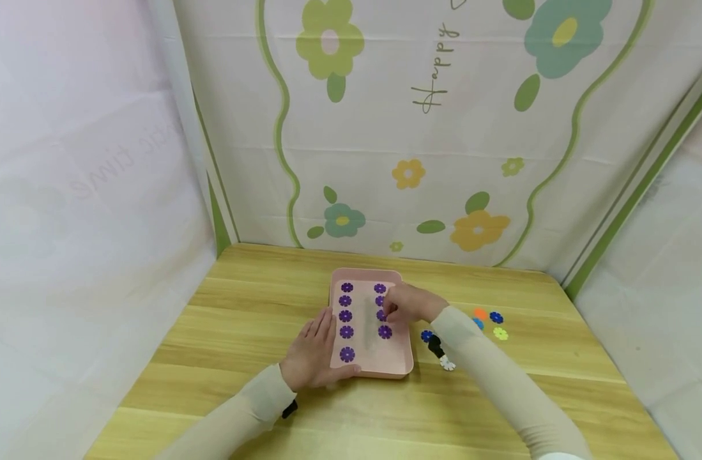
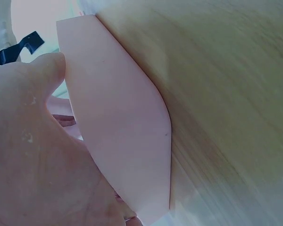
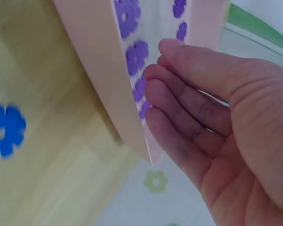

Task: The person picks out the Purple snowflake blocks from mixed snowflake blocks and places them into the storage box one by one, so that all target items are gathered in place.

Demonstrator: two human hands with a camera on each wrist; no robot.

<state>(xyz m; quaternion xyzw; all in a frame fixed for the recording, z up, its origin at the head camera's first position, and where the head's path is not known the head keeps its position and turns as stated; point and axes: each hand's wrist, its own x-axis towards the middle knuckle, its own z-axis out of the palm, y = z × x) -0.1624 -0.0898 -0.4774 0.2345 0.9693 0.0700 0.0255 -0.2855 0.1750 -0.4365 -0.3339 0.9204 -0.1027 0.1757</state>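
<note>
Snowflake-shaped purple flower pieces stand in two columns inside a pink tray (image 1: 368, 274). My left hand (image 1: 312, 353) rests at the tray's near left corner, straight fingers along the left side and thumb over the front rim. In the left wrist view that thumb (image 2: 52, 70) lies on the rim of the pink wall (image 2: 118, 108). Over the right column hovers my right hand (image 1: 411, 302), covering part of a purple flower piece (image 1: 381, 315). In the right wrist view, the right hand (image 3: 212, 108) has loosely bent fingers close to the pieces, nothing showing between them.
To the right of the tray lie loose flower pieces: orange (image 1: 480, 314), dark blue (image 1: 496, 317), yellow-green (image 1: 501, 333) and others. A blue piece (image 1: 427, 335) and a white piece (image 1: 447, 363) sit near the right sleeve. Printed cloth walls (image 1: 373, 134) enclose the wooden table (image 1: 259, 319).
</note>
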